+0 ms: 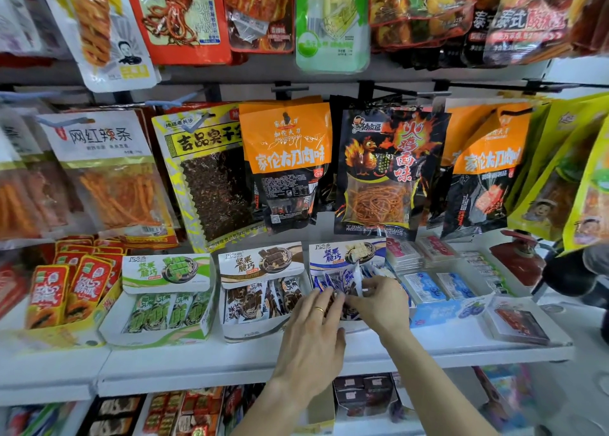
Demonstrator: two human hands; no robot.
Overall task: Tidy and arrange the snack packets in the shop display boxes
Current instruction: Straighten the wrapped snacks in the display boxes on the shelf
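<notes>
Blue and white packets (342, 282) are held by both hands inside the blue box (346, 254) on the white shelf (197, 360). The left hand (313, 333), with a gold ring (319, 309), is laid flat, its fingertips on the packets. A packet is pinched by the curled fingers of the right hand (382, 300). Just to the left, a brown box (260, 264) and then a green box (166, 271) are seen, both filled with packets. Big snack bags (286, 162) are hung above.
</notes>
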